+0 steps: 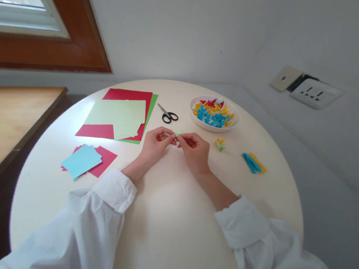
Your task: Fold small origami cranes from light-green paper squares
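Observation:
Above the middle of the table, my left hand (158, 143) and my right hand (195, 150) meet at the fingertips. Both pinch a small piece of light green paper (177, 133), mostly hidden by the fingers, so its folded shape is unclear. Just beyond them lie scissors (167, 116) with black handles, blades partly apart. To the right of my right hand rest two small folded paper figures, a green one (219, 146) and an orange-yellow one behind it. A white bowl (213, 128) behind holds many folded paper cranes in blue, yellow and red.
Green, red and pale green paper sheets (114, 112) are stacked at the back left. Nearer lie smaller blue and pink squares (83, 161). Blue and yellow folded strips (253, 163) lie at the right. The round white table (169, 236) stands by a wall with a socket (315, 93).

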### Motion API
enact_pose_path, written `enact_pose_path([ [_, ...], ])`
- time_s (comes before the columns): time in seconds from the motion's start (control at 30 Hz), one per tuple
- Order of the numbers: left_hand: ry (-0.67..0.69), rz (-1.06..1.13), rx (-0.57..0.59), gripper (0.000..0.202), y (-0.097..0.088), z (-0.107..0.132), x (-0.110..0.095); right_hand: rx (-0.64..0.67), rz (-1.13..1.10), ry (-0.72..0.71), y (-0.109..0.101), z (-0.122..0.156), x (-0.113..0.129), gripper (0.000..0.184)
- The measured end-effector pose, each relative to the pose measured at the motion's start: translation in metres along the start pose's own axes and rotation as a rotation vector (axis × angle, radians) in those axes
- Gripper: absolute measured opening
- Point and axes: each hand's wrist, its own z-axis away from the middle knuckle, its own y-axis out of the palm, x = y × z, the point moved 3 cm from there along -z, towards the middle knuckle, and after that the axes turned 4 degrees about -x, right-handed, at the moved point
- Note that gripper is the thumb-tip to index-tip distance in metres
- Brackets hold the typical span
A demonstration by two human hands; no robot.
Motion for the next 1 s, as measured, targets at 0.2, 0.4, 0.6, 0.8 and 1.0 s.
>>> enact_pose_path([
  [0.2,0.017,-0.027,0.0,0.017,0.0009,0.001,-0.0022,-0.033,-0.005,-0.03,0.0002,0.0005,0.0006,0.008],
  [0.4,0.023,-0.024,0.001,0.019,0.0007,0.0015,-0.0041,-0.03,-0.004,-0.015,0.001,0.0012,0.0024,0.008],
  [0.6,0.033,0.005,0.033,0.028,0.0009,0.0012,-0.0029,-0.039,0.003,-0.016,0.0018,0.0012,0.0024,0.009],
  [0.8,0.035,0.071,0.079,0.037,0.0027,0.0014,-0.0031,-0.037,-0.009,-0.007,0.0009,0.0004,0.0017,0.008],
  [1.0,-0.012,0.133,0.124,0.043,0.0029,0.0018,-0.0035,-0.031,-0.026,0.022,-0.0002,0.0001,-0.0013,0.007],
])
